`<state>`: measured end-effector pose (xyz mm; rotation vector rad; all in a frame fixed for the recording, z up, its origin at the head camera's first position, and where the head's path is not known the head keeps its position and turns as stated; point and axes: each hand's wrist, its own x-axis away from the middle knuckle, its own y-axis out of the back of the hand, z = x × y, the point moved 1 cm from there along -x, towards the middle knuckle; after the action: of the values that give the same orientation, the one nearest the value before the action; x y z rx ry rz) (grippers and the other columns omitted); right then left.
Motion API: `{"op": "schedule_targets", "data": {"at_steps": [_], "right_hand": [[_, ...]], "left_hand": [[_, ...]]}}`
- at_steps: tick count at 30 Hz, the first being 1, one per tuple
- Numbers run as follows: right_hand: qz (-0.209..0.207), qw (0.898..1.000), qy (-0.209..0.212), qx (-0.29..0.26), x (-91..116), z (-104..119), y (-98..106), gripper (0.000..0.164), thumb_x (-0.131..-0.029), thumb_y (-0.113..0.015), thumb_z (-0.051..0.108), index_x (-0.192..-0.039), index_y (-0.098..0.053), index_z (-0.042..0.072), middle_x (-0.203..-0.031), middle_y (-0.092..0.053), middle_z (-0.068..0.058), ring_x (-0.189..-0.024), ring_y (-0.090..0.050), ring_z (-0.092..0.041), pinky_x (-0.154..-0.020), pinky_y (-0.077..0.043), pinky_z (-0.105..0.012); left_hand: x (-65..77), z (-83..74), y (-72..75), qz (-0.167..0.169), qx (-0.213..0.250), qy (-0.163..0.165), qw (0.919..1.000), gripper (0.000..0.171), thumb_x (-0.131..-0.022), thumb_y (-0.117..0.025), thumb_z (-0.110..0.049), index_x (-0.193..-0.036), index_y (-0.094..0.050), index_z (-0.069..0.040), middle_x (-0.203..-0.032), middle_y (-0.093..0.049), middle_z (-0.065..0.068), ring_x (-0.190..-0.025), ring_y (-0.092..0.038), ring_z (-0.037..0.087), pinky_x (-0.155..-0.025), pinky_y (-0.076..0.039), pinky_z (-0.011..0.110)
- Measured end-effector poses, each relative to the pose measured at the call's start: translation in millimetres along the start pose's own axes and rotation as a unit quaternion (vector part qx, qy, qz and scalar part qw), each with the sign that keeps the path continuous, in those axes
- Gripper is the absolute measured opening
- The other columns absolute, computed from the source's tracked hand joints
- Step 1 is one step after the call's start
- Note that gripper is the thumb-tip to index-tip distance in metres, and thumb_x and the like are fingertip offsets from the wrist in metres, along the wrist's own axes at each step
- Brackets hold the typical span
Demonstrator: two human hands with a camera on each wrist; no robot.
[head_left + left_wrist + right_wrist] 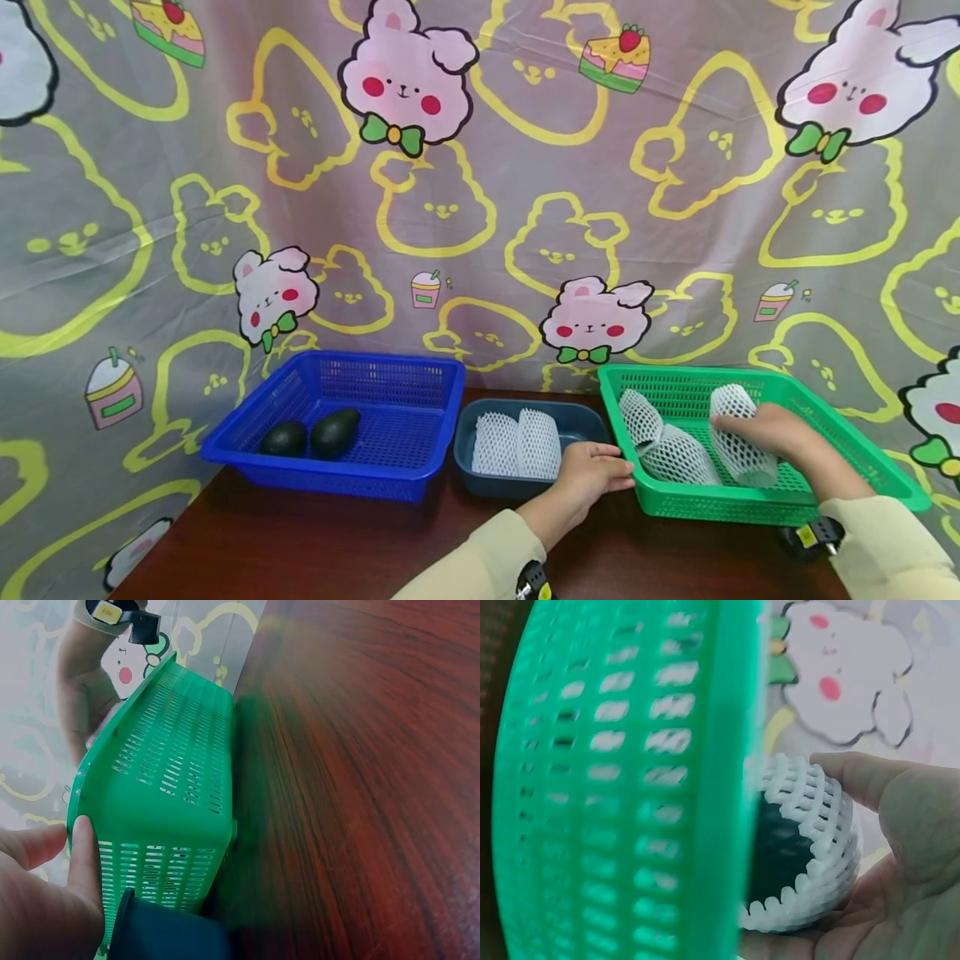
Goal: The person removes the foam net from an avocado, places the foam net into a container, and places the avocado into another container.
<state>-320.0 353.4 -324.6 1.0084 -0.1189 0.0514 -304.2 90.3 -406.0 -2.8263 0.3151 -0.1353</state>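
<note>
In the head view my right hand grips an avocado in a white foam net sleeve inside the green basket. The right wrist view shows the avocado's dark end in the sleeve's open end, with fingers and thumb around it. My left hand pinches the green basket's near-left rim, thumb and forefinger on either side in the left wrist view. Two more foam net sleeves lie at the basket's left side; their contents are hard to make out.
On the left, a blue basket holds two bare dark avocados. Between the baskets, a dark blue-grey tray contains white foam net sleeves. All stand on a dark brown table against a patterned cloth.
</note>
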Motion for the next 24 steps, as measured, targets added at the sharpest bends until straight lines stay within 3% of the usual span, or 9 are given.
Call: {"op": "schedule_targets", "data": {"at_steps": [7, 14, 24], "right_hand": [[-0.032, 0.998, 0.038, 0.043, 14.8, 30.9, 1.0, 0.076, -0.092, -0.055, 0.053, -0.100, -0.046, -0.023, -0.084, -0.057, -0.023, -0.075, -0.058, -0.030, -0.061, -0.050, -0.043], [-0.067, 0.995, 0.070, 0.027, 27.6, 52.8, -6.0, 0.066, -0.090, -0.063, 0.049, -0.100, -0.051, -0.015, -0.079, -0.060, -0.015, -0.067, -0.059, -0.023, -0.054, -0.051, -0.038], [-0.077, 0.993, 0.091, 0.003, 44.3, 72.6, -19.2, 0.078, -0.085, -0.070, 0.050, -0.116, -0.045, -0.016, -0.087, -0.063, -0.018, -0.070, -0.064, -0.023, -0.056, -0.054, -0.039]], "left_hand": [[-0.1, 1.0, 1.2, 0.007, 0.008, 0.002, 0.9999, 0.020, -0.083, -0.066, 0.013, -0.103, -0.062, 0.009, -0.087, -0.070, 0.017, -0.074, -0.069, 0.022, -0.072, -0.057, 0.036], [1.2, 0.9, 8.3, 0.025, 0.013, -0.005, 0.9996, 0.029, -0.085, -0.066, 0.008, -0.113, -0.058, 0.012, -0.091, -0.070, 0.017, -0.080, -0.070, 0.025, -0.073, -0.056, 0.037], [15.0, -13.1, 32.0, 0.060, -0.017, 0.002, 0.9980, 0.031, -0.091, -0.065, -0.002, -0.118, -0.057, 0.011, -0.103, -0.068, 0.023, -0.092, -0.069, 0.031, -0.078, -0.055, 0.039]]}}
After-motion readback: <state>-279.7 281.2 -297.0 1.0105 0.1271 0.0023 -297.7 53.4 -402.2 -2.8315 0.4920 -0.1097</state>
